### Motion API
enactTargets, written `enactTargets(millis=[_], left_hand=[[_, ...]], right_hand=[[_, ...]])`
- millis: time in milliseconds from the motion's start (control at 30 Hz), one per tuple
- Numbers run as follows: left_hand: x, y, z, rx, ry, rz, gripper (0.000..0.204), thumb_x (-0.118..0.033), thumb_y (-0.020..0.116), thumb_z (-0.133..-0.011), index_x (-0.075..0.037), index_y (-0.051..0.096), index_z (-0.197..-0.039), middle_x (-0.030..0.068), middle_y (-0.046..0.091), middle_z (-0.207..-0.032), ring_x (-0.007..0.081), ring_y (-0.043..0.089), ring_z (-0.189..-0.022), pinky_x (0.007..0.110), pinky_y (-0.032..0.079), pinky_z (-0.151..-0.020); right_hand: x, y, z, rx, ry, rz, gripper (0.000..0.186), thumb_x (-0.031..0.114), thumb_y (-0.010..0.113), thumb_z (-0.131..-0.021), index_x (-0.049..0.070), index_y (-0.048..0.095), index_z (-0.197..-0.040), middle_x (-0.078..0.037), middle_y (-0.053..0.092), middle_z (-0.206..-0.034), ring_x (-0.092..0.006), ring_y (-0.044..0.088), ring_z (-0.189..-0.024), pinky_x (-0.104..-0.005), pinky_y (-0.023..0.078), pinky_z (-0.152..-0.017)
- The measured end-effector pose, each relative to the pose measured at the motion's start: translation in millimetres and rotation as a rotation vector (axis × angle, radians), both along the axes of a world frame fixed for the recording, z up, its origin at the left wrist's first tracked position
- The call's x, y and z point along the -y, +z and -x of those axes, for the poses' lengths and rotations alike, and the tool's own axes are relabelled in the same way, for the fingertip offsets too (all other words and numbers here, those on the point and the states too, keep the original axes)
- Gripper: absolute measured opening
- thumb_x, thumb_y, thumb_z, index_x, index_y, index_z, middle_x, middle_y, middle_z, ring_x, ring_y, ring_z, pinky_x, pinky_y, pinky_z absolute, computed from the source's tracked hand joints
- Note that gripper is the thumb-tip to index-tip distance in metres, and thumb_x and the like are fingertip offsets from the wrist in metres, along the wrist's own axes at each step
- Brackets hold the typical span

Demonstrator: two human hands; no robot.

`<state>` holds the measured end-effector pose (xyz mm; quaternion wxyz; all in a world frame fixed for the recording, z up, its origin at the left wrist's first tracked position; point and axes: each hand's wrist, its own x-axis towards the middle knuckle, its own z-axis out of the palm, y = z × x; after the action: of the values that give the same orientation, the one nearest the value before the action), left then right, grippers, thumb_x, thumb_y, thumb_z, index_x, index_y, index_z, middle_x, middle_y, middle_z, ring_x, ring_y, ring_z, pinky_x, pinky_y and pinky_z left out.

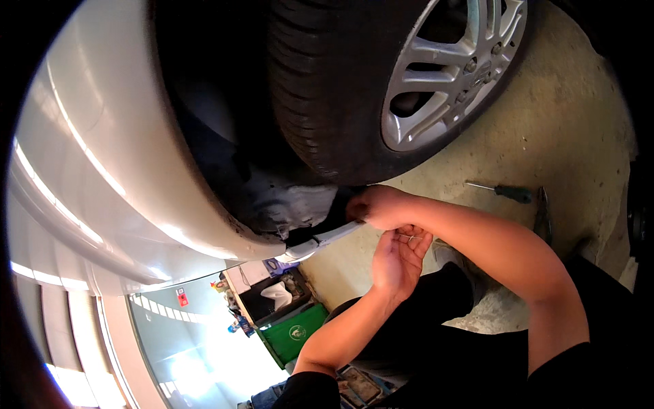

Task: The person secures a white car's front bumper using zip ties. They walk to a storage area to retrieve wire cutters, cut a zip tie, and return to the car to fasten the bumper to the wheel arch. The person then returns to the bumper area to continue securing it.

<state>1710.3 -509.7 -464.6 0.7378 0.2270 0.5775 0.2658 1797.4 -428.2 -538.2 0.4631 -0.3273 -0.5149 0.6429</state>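
My right hand reaches into the gap behind the tire, at the lower end of the wheel arch. Its fingers curl inward in shadow beside the pale trim edge, and what they grip is hidden. Just below it, my left hand is turned palm up with its fingers bent. A thin, pale sliver lies across those fingers, too small to name. The silver spoked wheel stands turned outward, and a grey inner liner shows inside the arch of the white car body.
On the concrete floor to the right lie a screwdriver with a dark green handle and a pair of pliers. A green bin and a cluttered workbench stand at the lower left. My shoe is near my hands.
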Motion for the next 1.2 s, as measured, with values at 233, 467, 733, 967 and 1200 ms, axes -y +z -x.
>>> enactTargets(millis=[233,467,733,967,1200], left_hand=[[20.1,-16.7,-7.4,-0.049,-0.163,0.178,0.033,-0.019,0.04,-0.106,0.002,0.047,-0.131,0.0132,0.058,-0.131,0.024,0.059,-0.12,0.037,0.046,-0.107],[17.1,-20.5,-1.1,-0.053,-0.299,0.186,0.03,-0.012,0.042,-0.105,0.003,0.049,-0.131,0.0137,0.06,-0.13,0.024,0.06,-0.12,0.039,0.048,-0.105],[35.3,-17.5,8.7,-0.1,-0.531,0.307,0.026,-0.02,0.041,-0.108,-0.005,0.052,-0.127,0.0123,0.062,-0.121,0.025,0.063,-0.114,0.039,0.052,-0.1],[39.4,26.3,23.1,0.093,-0.588,0.215,0.025,-0.021,0.037,-0.109,-0.004,0.051,-0.121,0.0101,0.057,-0.099,0.0255,0.062,-0.101,0.043,0.052,-0.092],[38.0,35.8,33.1,0.153,-0.617,-0.016,0.028,-0.026,0.039,-0.108,-0.004,0.048,-0.123,0.0111,0.052,-0.092,0.0271,0.059,-0.091,0.04,0.053,-0.082]], right_hand=[[-26.3,0.8,30.1,0.358,-0.02,0.046,0.032,0.021,0.05,-0.092,0.021,0.068,-0.12,-0.01,0.068,-0.118,-0.0324,0.065,-0.108,-0.0412,0.051,-0.092],[-23.3,-2.8,30.5,0.389,-0.008,0.035,0.035,0.018,0.051,-0.09,0.022,0.067,-0.121,-0.011,0.068,-0.119,-0.0331,0.063,-0.111,-0.0422,0.051,-0.093],[15.4,10.5,-5.7,-0.009,-0.184,0.055,0.027,0.013,0.053,-0.09,0.007,0.069,-0.11,-0.013,0.068,-0.1,-0.0274,0.065,-0.093,-0.0378,0.051,-0.083],[18.5,3.4,9.1,-0.691,-0.144,0.026,0.034,0.007,0.05,-0.094,0.01,0.061,-0.126,-0.002,0.06,-0.093,-0.0098,0.053,-0.089,-0.0267,0.046,-0.083],[34.6,5.5,-17.5,0.005,-0.408,-0.386,0.037,0.012,0.052,-0.095,0.015,0.06,-0.131,-0.01,0.062,-0.118,-0.026,0.061,-0.105,-0.037,0.05,-0.092]])
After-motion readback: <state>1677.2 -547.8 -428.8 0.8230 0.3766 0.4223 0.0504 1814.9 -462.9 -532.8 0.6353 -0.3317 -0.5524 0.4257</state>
